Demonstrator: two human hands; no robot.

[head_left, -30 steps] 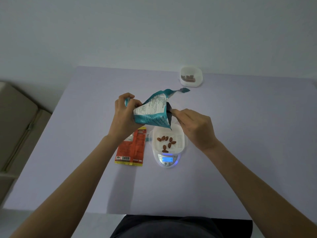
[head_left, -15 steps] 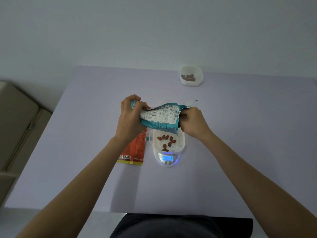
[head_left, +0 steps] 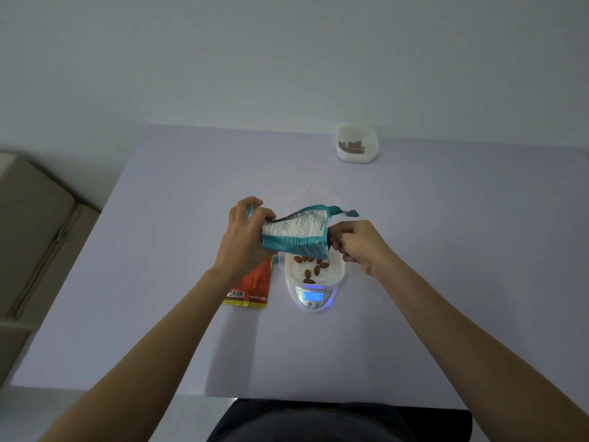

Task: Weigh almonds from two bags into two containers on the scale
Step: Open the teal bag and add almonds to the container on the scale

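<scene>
My left hand (head_left: 243,239) grips the bottom end of a teal almond bag (head_left: 296,232), held on its side above the scale. At the bag's open mouth sits my right hand (head_left: 358,245) with curled fingers; what they hold is hidden. Under the bag a white container (head_left: 338,271) with several almonds (head_left: 314,267) stands on the white scale (head_left: 314,298), whose blue display is lit. An orange bag (head_left: 255,287) lies flat left of the scale, partly under my left wrist. A second white container (head_left: 357,143) with brown contents stands at the table's far edge.
The lilac table (head_left: 159,266) ends near my body at the bottom. A beige sofa (head_left: 28,224) stands to the left of the table. A clear lid (head_left: 310,196) lies faintly visible just behind the bag.
The teal bag has tipped from upright to lying sideways over the container. My right hand has moved from the bag's side to its open mouth.
</scene>
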